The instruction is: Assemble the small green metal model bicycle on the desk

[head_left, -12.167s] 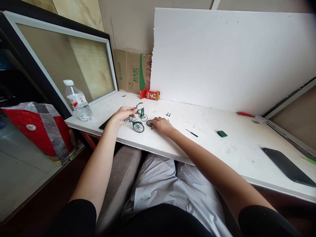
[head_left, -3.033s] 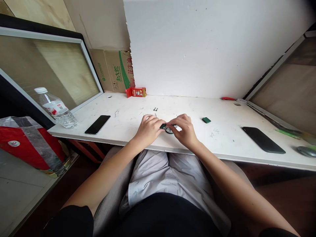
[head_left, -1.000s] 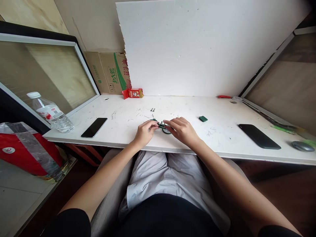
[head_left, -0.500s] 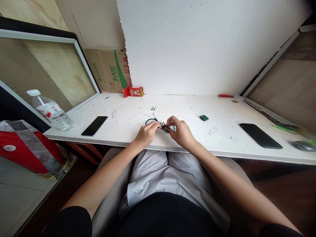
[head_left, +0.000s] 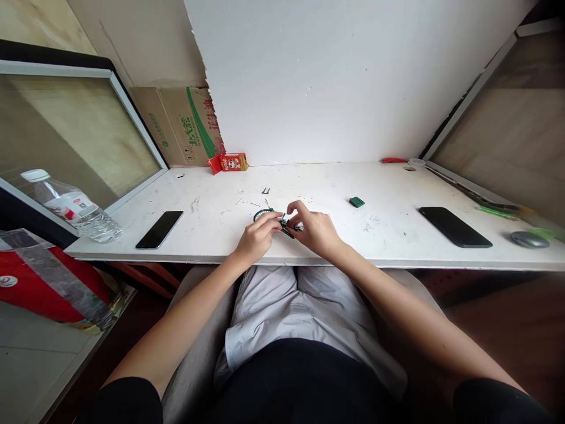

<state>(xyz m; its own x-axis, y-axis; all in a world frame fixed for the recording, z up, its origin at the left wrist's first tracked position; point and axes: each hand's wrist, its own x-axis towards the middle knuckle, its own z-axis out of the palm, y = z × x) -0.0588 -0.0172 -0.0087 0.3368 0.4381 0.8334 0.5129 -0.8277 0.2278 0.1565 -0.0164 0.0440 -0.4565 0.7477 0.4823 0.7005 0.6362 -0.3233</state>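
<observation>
A small dark green model bicycle (head_left: 288, 231) with spoked wheels is held just above the white table (head_left: 212, 219), near its front edge. My left hand (head_left: 258, 237) pinches its middle from the left, below the wheel that shows there. From the right, my right hand (head_left: 316, 231) grips the bicycle with thumb and fingers, its index finger bent and raised. The fingers partly hide the frame and the right wheel. Behind the hands lie a small green forked piece (head_left: 265, 191) and some thin bits. To the right sits a green block (head_left: 356, 202).
A phone (head_left: 159, 229) and a tilted plastic bottle (head_left: 75, 206) are on the left; a black phone (head_left: 454, 227) and a grey mouse (head_left: 529, 239) on the right. A red small box (head_left: 233, 162) and a cardboard box (head_left: 176, 126) stand at the back.
The view has shifted slightly. My right index finger has lifted off the bicycle, and the bicycle is turned a little between my hands. My left fingers are stretched out more.
</observation>
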